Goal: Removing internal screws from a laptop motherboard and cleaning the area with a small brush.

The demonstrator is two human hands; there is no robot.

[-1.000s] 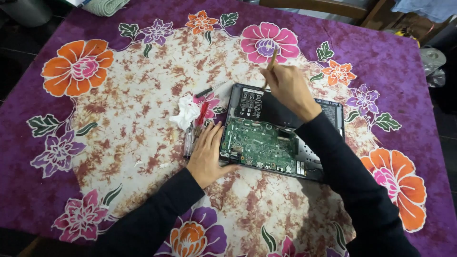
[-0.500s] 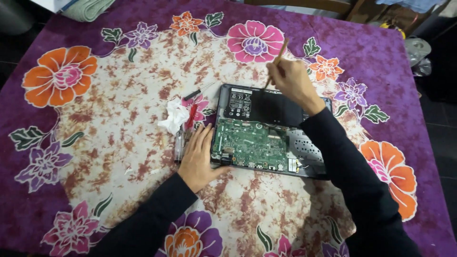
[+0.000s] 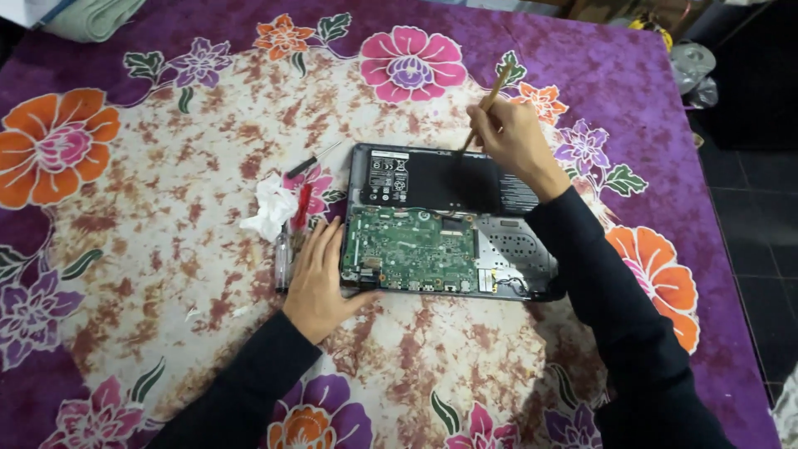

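The opened laptop (image 3: pixel 453 224) lies mid-surface, its shell holding a green circuit board (image 3: pixel 411 249) and black battery (image 3: pixel 440 179). My right hand (image 3: pixel 511 137) grasps a thin wooden brush (image 3: pixel 486 104) over the battery; my left hand (image 3: pixel 320 278), released, lies flat at the laptop's corner beside crumpled tissue (image 3: pixel 270 208).

White rectangular label (image 3: pixel 388 177) with small dark print on the left end of the black battery (image 3: pixel 440 183), second white label (image 3: pixel 519 193) at the battery's right end, partly hidden by a sleeve, no packages, signs or screens.
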